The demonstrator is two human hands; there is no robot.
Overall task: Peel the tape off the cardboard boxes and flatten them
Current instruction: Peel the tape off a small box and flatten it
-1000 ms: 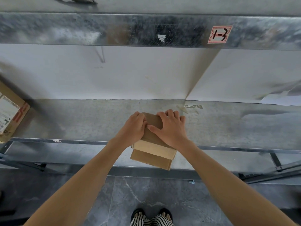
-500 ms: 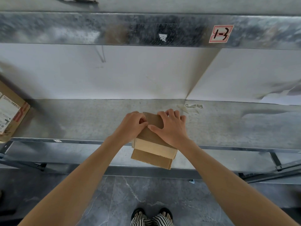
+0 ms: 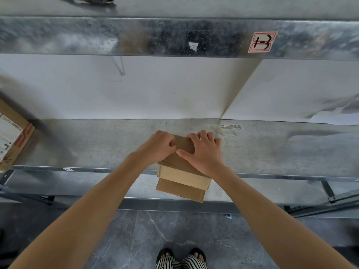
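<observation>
Cardboard box (image 3: 182,177) lies under both hands on a metal shelf (image 3: 97,144), its near end hanging past the shelf's front edge. Left hand (image 3: 158,148) has its fingers curled tight, pinching at the box's top face; whether tape is caught there cannot be told. Right hand (image 3: 204,154) lies spread and flat, pressing the box down. A hard tug could slide the overhanging box off, or tear the cardboard. Counted: two hands, two boxes, with the labelled second box (image 3: 13,136) well left of the left hand.
</observation>
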